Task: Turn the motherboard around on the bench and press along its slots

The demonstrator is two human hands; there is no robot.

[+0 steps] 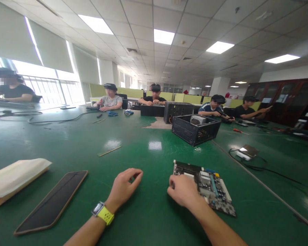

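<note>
Right forearm (215, 220) nearest; the curled right hand (184, 191) overlaps the left of the motherboard (215, 189), grip unclear; board well short of the worktop's (143, 222) far edge, right of the slack, seemingly empty left hand (123, 187)

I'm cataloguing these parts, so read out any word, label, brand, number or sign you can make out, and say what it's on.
No text can be read.
Circuit board near the right hand: any print too small to read.
Wristwatch: nothing legible on its face.
Computer case: no readable marking.
Cap on person in grey: any lettering too blurred.
Red diamond in background: any writing too small.
</note>
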